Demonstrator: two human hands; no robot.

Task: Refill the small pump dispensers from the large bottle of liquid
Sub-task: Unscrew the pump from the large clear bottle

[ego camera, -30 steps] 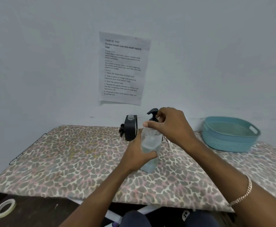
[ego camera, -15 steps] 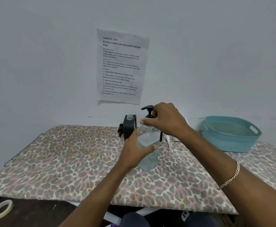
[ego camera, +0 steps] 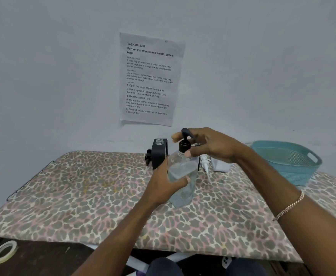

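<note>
Bottle (ego camera: 183, 176) is clear, holds clear liquid, and stands upright on the cloth (ego camera: 83, 192) mid-table. It has a black pump (ego camera: 184, 144) on its neck. Left hand (ego camera: 164, 186) grips the bottle body from its left, fingers wrapped behind and thumb across the front. Right hand (ego camera: 213, 148) comes in from the bottle's right and curls round the pump, thumb at the collar and index finger past the nozzle; how tight the hold is cannot be told. A bracelet (ego camera: 289, 206) is on the right wrist.

Black dispenser (ego camera: 159, 154) stands just behind-left of the bottle, neck open with no pump on it. Loose black pump (ego camera: 148, 156) lies further left of that. White pump (ego camera: 205, 165) lies just right of the bottle, and a white dispenser (ego camera: 220, 166) behind-right is partly hidden by the right hand. Teal basket (ego camera: 286, 162) sits well right of the bottle. Paper (ego camera: 151, 78) hangs on the wall above and behind the bottle. Tape (ego camera: 3, 251) lies far left of the bottle and nearer the person, off the cloth.
</note>
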